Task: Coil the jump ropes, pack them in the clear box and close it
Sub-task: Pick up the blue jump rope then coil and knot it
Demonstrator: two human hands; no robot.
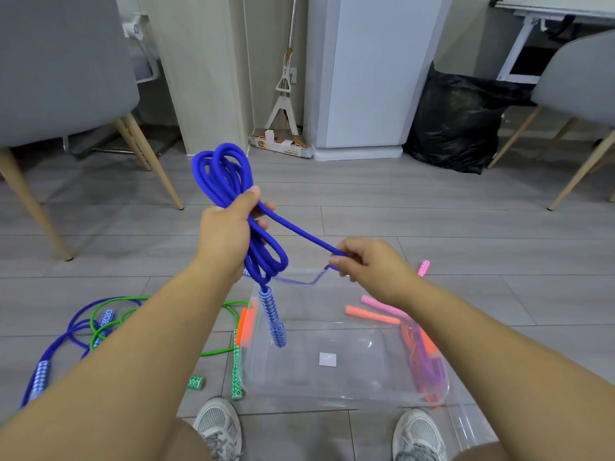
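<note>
My left hand (229, 232) grips a coiled blue jump rope (226, 174) at its middle, loops sticking up and hanging below. One blue patterned handle (274, 319) dangles from the coil over the clear box (346, 390). My right hand (366, 261) pinches the rope's loose strand, pulled taut to the right of the coil. The open clear box sits on the floor between my shoes, with a white label on its bottom. Pink and orange ropes (422, 357) lie at the box's right side.
Another blue rope (71, 334) and a green rope (109, 314) lie tangled on the floor at left, with a green handle (237, 374) beside the box. The clear lid (472, 427) lies at lower right. Grey chairs stand at left and right; a black bag (456, 124) behind.
</note>
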